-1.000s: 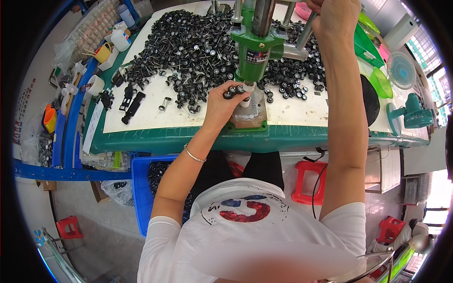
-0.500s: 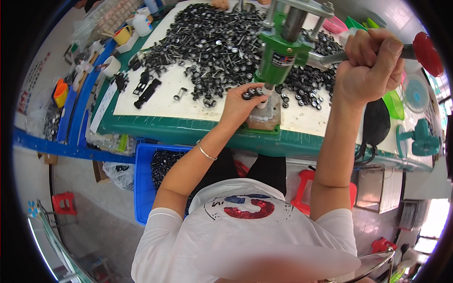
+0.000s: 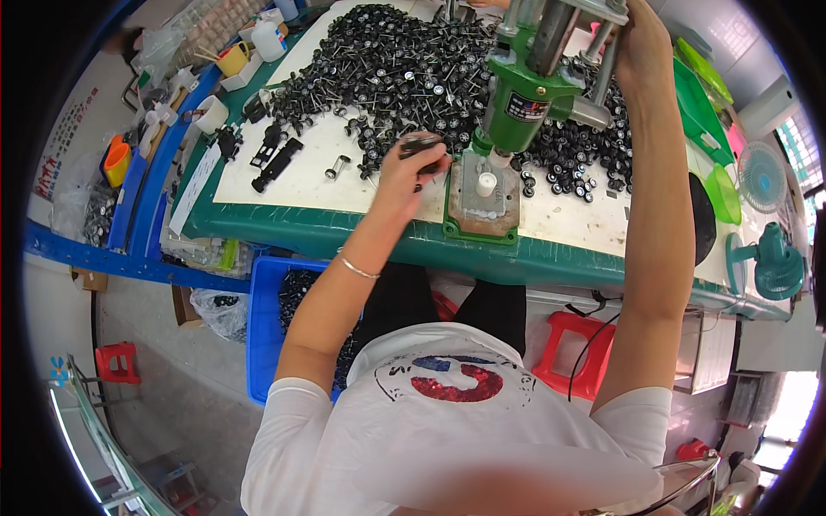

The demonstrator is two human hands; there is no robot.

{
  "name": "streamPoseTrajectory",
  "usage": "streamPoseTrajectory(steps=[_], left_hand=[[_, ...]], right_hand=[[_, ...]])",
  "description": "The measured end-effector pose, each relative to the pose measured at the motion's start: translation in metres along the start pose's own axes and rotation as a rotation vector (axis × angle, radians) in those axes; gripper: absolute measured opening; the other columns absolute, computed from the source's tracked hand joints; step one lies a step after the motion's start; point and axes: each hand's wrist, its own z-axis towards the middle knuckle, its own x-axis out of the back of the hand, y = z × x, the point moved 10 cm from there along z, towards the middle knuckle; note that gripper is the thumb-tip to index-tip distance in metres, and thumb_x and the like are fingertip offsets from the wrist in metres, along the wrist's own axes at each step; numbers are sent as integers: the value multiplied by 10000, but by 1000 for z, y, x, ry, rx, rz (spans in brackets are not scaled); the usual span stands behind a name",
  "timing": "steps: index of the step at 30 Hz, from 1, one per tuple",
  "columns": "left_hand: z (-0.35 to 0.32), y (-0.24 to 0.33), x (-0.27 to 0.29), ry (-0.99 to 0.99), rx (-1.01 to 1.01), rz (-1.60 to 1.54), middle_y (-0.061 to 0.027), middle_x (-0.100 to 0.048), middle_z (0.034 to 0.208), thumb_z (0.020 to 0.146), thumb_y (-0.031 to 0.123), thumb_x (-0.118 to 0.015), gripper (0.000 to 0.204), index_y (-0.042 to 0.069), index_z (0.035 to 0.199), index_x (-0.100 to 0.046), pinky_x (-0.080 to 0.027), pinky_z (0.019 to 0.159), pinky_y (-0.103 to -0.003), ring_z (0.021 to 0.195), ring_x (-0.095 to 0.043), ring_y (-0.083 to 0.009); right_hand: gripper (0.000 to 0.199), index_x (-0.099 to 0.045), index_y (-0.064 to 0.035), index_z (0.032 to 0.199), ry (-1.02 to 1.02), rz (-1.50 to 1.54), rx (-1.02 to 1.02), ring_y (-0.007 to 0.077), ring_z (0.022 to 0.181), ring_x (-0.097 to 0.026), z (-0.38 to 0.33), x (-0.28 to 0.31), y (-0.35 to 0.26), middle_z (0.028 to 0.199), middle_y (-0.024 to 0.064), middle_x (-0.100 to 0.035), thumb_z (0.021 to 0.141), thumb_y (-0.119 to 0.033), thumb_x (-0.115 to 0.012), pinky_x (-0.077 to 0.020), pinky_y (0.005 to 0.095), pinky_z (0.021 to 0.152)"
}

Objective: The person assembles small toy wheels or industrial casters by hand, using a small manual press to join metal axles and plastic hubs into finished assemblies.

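Note:
My left hand (image 3: 406, 176) is closed around small black wheels, just left of the green hand press (image 3: 516, 103) and above the white tabletop. A few dark wheel ends (image 3: 420, 148) stick out between its fingers. On the press's metal base (image 3: 482, 215) stands a white round post (image 3: 487, 183) with nothing on top of it. My right hand (image 3: 644, 52) is raised beside the upper part of the press, wrapped round the lever (image 3: 607, 64); its fingertips are partly hidden. A big heap of black wheels with metal axles (image 3: 396, 77) lies behind my left hand.
Right of the press lie more loose wheels (image 3: 572, 172). Black chassis pieces (image 3: 277, 165) and one axle with wheels (image 3: 337, 168) rest at left. A blue bin (image 3: 262, 335) stands below the table edge. Green trays (image 3: 701, 112) and a teal fan (image 3: 774, 258) are at right.
My left hand has moved left, off the press base, with wheels in it. My right hand has gone up and forward with the lever. The white post is now uncovered.

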Motion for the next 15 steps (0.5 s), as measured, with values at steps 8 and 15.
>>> streamPoseTrajectory(steps=[8,15], left_hand=[[-8,32,2,7,-446,1594,-148,-641,780,765,147,-727,197,2,883,-666,-506,624,-364,679,-635,-296],[8,31,-3,97,-342,1845,-186,-660,809,779,241,-692,226,18,817,-695,-525,706,-455,796,-648,-376]], right_hand=[[273,-639,-43,1040,-1,-372,-90,75,697,-569,-54,91,56,843,23,-609,928,-282,-568,-447,213,551],[193,-676,-78,1001,-245,-791,-252,81,652,-578,-128,120,140,771,13,-625,888,-222,-615,-455,242,546]])
